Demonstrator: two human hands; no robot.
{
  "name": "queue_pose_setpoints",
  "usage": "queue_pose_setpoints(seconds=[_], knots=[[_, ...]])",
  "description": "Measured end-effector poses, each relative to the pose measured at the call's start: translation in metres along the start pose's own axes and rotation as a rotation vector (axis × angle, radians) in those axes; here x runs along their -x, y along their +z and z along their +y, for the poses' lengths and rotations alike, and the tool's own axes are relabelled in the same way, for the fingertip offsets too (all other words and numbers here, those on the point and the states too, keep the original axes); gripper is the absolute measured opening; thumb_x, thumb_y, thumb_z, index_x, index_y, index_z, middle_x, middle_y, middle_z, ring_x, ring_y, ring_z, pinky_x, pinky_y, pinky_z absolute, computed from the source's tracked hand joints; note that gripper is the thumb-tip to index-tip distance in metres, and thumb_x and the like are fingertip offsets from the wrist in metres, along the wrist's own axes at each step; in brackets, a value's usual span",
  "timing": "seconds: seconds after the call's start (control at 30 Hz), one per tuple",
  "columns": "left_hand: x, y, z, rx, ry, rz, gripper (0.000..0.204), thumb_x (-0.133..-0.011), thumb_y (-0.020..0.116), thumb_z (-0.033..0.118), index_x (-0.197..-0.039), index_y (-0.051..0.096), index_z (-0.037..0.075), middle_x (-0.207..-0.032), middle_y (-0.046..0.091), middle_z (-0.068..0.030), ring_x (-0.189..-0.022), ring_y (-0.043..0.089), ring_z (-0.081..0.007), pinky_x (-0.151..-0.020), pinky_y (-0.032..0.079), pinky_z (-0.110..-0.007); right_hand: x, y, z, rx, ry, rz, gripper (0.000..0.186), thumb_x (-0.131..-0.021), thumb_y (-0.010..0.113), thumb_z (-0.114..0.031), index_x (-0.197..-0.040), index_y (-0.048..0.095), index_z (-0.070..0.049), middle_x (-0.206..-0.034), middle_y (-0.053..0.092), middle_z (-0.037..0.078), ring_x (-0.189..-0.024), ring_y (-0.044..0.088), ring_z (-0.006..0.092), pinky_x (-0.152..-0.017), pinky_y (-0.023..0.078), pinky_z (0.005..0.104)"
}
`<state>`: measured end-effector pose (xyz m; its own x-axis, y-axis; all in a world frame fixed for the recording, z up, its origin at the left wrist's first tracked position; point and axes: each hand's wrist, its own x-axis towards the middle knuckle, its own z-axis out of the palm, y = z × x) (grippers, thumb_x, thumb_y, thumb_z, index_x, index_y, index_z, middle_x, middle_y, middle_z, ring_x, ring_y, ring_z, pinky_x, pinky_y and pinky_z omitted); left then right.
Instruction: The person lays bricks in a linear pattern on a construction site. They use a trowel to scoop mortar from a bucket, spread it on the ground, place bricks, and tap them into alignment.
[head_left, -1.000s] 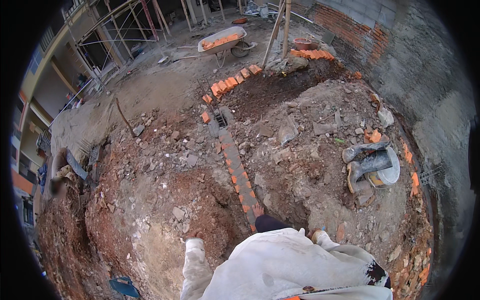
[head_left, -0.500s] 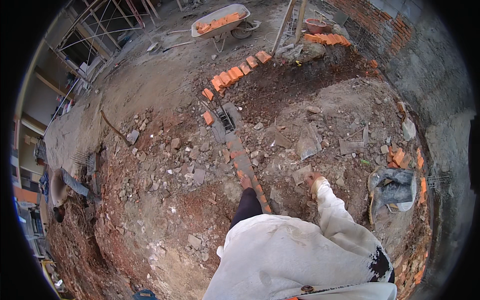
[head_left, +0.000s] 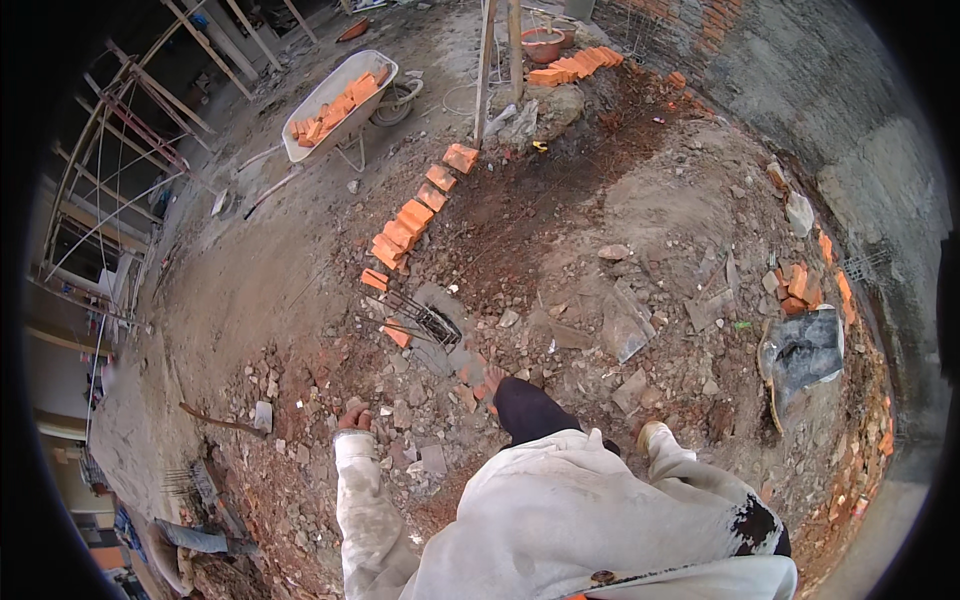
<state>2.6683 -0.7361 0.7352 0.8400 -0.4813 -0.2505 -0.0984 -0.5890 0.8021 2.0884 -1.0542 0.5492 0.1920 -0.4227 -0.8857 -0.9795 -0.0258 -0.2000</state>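
My left hand [head_left: 355, 416] hangs over the broken stones and soil, out from a dirty white sleeve [head_left: 358, 480]. Its fingers look loosely apart, and nothing shows in them. On the other side, my right hand [head_left: 641, 427] is low beside my body. The cuff hides most of it, so its fingers cannot be read. One bare foot [head_left: 492, 377] is on a narrow strip of brick and mortar [head_left: 470, 368], below a dark trouser leg [head_left: 535, 408]. Just ahead, a cage of steel bars [head_left: 437, 325] stands in grey mortar.
A row of orange bricks [head_left: 405, 228] runs ahead toward wooden posts [head_left: 484, 75]. Beyond it stands a brick-loaded wheelbarrow [head_left: 305, 150]. At the right lie a grey sheet-like piece [head_left: 805, 352] and loose bricks [head_left: 797, 287]. Another person [head_left: 180, 545] bends at the lower left.
The view has moved forward and turned right, bringing the steel bars nearer. My left hand has come into view. My right hand has drawn back, and its fingers are now mostly hidden.
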Motion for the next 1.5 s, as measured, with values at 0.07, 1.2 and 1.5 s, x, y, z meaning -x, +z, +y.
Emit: queue_pose_setpoints(seconds=[0.07,1.2,1.5], knots=[[-0.044,0.019,0.034,-0.104,0.009,-0.076,0.022,-0.085,0.057,0.014,-0.104,0.063,0.007,-0.068,0.058,0.0011,-0.058,0.051,-0.0083,-0.054,0.043,-0.024,-0.008,0.001,-0.020,-0.042,0.014,-0.001,0.028,-0.078,0.059,-0.031,-0.091,0.063,-0.007,-0.088,0.064,0.013,-0.080,0.060,0.0256,-0.070,0.047,0.0369],[-0.673,0.325,0.235,-0.146,-0.167,-0.703,0.020,-0.085,0.060,0.014,-0.100,0.064,0.002,-0.076,0.064,-0.0029,-0.063,0.058,-0.0106,-0.058,0.049,-0.026,-0.238,-0.351,-0.245,-1.227,0.351,0.612,0.008,-0.085,0.052,-0.008,-0.080,0.057,-0.004,-0.067,0.058,0.006,-0.057,0.054,0.0148,-0.047,0.044,0.0284],[-0.878,0.539,0.463,-0.162,0.431,-0.742,0.019,-0.085,0.059,0.013,-0.103,0.065,0.010,-0.079,0.063,-0.0024,-0.077,0.056,-0.0158,-0.071,0.046,-0.031,-0.337,-0.457,-0.316,-0.936,0.252,0.312,0.008,-0.082,0.054,-0.011,-0.086,0.058,-0.005,-0.072,0.060,0.008,-0.061,0.056,0.0194,-0.053,0.046,0.0321]])
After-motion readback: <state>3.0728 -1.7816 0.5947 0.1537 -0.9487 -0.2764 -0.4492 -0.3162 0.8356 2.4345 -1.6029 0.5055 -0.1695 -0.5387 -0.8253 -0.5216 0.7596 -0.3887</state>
